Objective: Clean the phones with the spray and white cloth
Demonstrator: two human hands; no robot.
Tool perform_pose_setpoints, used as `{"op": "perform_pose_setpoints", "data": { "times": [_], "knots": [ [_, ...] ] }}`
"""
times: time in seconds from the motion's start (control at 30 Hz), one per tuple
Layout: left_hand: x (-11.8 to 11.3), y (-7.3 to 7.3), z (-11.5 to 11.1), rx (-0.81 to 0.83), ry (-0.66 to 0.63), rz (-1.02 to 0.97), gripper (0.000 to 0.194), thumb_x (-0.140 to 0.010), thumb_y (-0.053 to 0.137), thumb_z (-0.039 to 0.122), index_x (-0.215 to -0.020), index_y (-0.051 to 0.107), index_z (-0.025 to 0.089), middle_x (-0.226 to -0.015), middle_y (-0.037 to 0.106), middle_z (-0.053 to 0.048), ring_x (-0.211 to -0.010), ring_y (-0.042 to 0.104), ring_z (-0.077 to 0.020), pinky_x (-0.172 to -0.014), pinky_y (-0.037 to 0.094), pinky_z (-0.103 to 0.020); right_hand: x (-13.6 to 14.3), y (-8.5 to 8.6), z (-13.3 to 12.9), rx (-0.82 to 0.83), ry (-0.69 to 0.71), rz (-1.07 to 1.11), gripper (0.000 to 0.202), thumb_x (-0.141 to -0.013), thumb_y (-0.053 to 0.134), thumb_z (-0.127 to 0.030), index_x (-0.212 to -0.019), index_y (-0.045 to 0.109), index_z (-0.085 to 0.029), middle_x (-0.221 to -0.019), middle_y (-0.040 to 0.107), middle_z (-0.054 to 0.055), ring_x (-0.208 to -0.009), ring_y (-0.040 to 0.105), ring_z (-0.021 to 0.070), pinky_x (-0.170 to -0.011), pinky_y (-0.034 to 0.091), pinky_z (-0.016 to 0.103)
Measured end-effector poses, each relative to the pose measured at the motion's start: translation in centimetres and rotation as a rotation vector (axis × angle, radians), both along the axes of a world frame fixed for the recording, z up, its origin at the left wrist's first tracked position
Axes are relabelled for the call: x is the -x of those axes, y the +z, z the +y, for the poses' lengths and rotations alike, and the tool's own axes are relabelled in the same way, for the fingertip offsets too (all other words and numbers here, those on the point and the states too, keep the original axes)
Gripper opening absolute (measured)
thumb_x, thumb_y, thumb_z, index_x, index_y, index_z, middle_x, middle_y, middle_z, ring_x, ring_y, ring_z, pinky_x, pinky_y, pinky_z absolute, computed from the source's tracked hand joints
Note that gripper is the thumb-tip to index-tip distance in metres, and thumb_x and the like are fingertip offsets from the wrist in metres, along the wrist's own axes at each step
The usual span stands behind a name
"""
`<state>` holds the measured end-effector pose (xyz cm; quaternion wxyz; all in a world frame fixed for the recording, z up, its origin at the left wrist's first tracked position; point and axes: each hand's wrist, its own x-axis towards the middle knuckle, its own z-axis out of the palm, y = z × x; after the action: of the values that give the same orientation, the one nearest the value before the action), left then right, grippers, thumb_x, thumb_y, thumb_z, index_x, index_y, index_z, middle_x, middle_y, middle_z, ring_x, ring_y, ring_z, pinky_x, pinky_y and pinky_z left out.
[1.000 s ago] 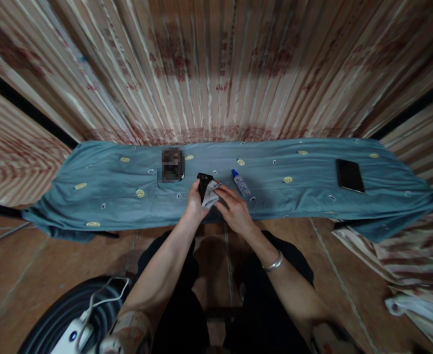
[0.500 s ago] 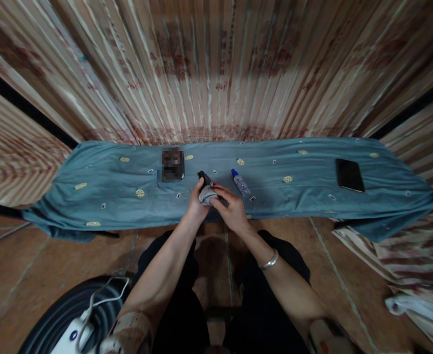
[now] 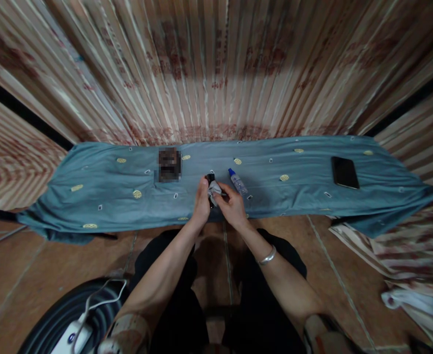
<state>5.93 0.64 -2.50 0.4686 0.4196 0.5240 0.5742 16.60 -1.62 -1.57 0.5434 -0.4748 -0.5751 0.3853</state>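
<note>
While the left hand (image 3: 201, 202) closes around a small black object (image 3: 210, 177), the right hand (image 3: 234, 205) pinches a gray cloth (image 3: 214, 188) against it.
Its far end shows past the cloth, between the hands; nearby lies a blue-capped bottle (image 3: 239, 182), contents too blurred to tell.

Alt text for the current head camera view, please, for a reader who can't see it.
A person's left hand holds a small black object while the right hand presses a grey cloth against it, above a teal patterned cover. On the cover lie a blue-capped bottle, a dark tablet-like slab at right and a pixelated item at left.
</note>
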Motion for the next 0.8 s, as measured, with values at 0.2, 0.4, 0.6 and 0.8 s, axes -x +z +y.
{"op": "perform_pose_setpoints", "data": {
  "times": [0.2, 0.4, 0.6, 0.8],
  "knots": [
    [-0.4, 0.1, -1.2, -0.036, -0.073, 0.278, 0.057, -0.097, 0.038, 0.055, -0.136, 0.055, 0.017, -0.147, 0.055, -0.011, -0.141, 0.045, -0.024, -0.121, 0.027, -0.039, -0.9, 0.4, 0.7, 0.018, -0.043, 0.063, 0.029, -0.081, 0.063, -0.041, -0.103, 0.073, -0.025, -0.098, 0.077, 0.004, -0.091, 0.07, 0.0246, -0.086, 0.055, 0.038],
    [-0.3, 0.1, -1.8, -0.02, -0.138, 0.391, 0.071, -0.085, 0.061, 0.052, -0.145, 0.047, 0.016, -0.156, 0.043, -0.015, -0.147, 0.035, -0.0306, -0.122, 0.024, -0.047, -1.6, -0.1, 1.7, 0.083, -0.069, 0.239, 0.025, -0.074, 0.07, -0.046, -0.089, 0.076, -0.027, -0.085, 0.075, 0.0, -0.081, 0.067, 0.0217, -0.079, 0.053, 0.035],
    [0.3, -0.1, -1.6, -0.145, -0.211, 0.479, 0.081, -0.078, 0.071, 0.04, -0.149, 0.042, 0.015, -0.148, 0.05, -0.018, -0.141, 0.043, -0.0327, -0.119, 0.028, -0.05, -1.9, 0.0, 2.0, 0.25, -0.001, 0.574, 0.023, -0.06, 0.083, -0.041, -0.077, 0.077, -0.027, -0.078, 0.074, -0.002, -0.071, 0.064, 0.0168, -0.071, 0.052, 0.03],
    [0.9, -0.3, -1.3, -0.233, -0.232, 0.526, 0.085, -0.077, 0.074, 0.039, -0.151, 0.038, 0.017, -0.137, 0.056, -0.016, -0.131, 0.051, -0.0303, -0.116, 0.032, -0.05, -2.1, 0.3, 2.2, 0.407, 0.053, 0.793, 0.026, -0.051, 0.088, -0.03, -0.071, 0.072, -0.026, -0.071, 0.072, -0.003, -0.063, 0.061, 0.0134, -0.059, 0.049, 0.025]
  ]
}}
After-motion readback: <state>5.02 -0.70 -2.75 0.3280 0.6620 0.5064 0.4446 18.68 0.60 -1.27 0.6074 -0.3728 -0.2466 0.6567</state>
